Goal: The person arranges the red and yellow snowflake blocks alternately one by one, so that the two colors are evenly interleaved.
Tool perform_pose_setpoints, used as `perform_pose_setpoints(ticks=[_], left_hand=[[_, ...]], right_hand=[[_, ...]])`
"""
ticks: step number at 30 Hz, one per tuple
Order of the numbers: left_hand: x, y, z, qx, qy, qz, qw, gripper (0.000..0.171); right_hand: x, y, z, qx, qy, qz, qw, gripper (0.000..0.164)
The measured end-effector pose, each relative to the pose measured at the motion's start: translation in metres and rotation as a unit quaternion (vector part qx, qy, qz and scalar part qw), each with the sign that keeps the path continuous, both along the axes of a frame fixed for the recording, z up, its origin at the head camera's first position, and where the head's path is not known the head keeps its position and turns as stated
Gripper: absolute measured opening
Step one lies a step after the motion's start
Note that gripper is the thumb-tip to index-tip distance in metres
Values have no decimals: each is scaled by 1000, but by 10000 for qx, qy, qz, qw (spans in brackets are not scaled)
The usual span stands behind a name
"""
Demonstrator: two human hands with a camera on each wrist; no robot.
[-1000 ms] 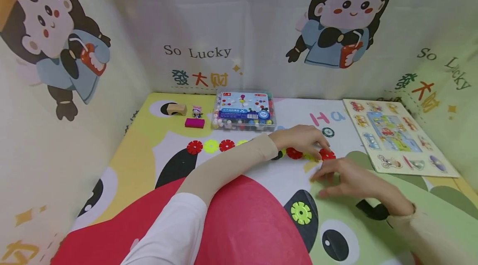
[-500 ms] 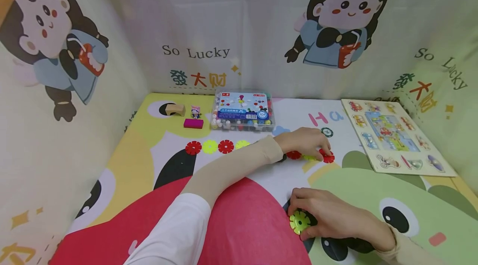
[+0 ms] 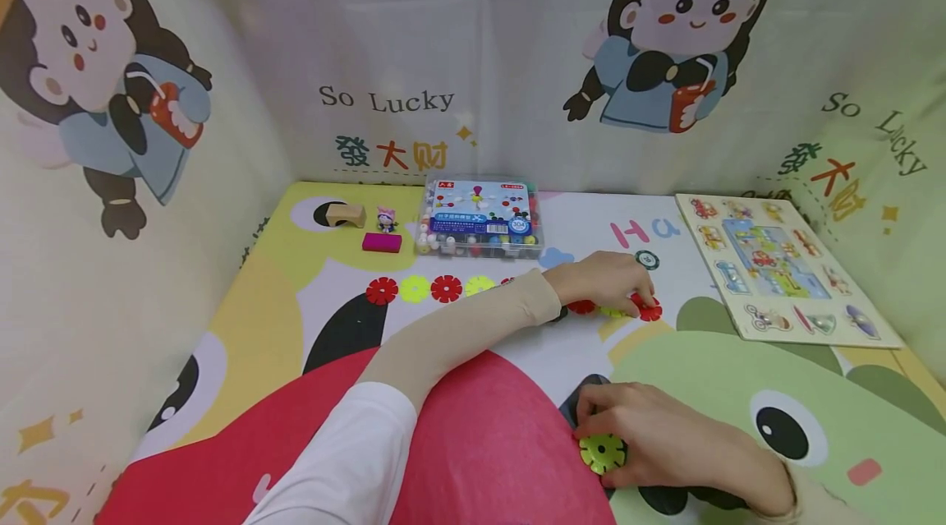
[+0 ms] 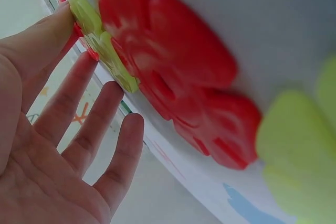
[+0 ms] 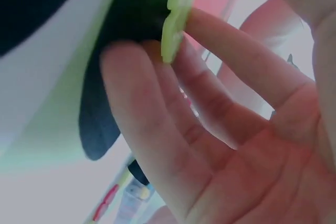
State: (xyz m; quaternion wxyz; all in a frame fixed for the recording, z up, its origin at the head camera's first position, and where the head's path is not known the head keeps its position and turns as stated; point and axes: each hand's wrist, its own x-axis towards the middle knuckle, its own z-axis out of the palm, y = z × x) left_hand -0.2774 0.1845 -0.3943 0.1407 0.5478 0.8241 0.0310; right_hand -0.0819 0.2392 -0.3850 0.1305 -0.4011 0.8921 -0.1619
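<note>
A row of red and yellow-green flower-shaped plastic discs lies across the table, starting at a red disc [image 3: 382,290] on the left. My left hand [image 3: 608,278] reaches over the row and pinches the red end disc [image 3: 650,310] at its right end; my forearm hides the middle. In the left wrist view another red disc [image 4: 168,77] of the row looms large beside the fingers. Nearer to me, my right hand [image 3: 665,435] holds a single yellow-green disc [image 3: 602,453] at its edges, between thumb and fingers. The right wrist view shows this disc [image 5: 179,14] edge-on at the fingertips.
At the back stands a clear box of beads [image 3: 479,217]. Left of it are a wooden arch block [image 3: 346,215], a small figurine [image 3: 386,219] and a magenta block [image 3: 382,242]. A picture puzzle board [image 3: 787,266] lies at right, a round token [image 3: 647,260] behind my left hand.
My right hand has moved from beside the row's end down toward me and taken hold of the loose yellow-green disc, now tilted. My left fingers have settled on the red end disc.
</note>
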Motion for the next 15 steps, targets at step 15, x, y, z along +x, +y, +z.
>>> perform_pose_setpoints(ticks=[15], left_hand=[[-3,1,0,25,84,-117,9999,35]], right_hand=[[-43,68,12,-407,926,-602,9930,38]])
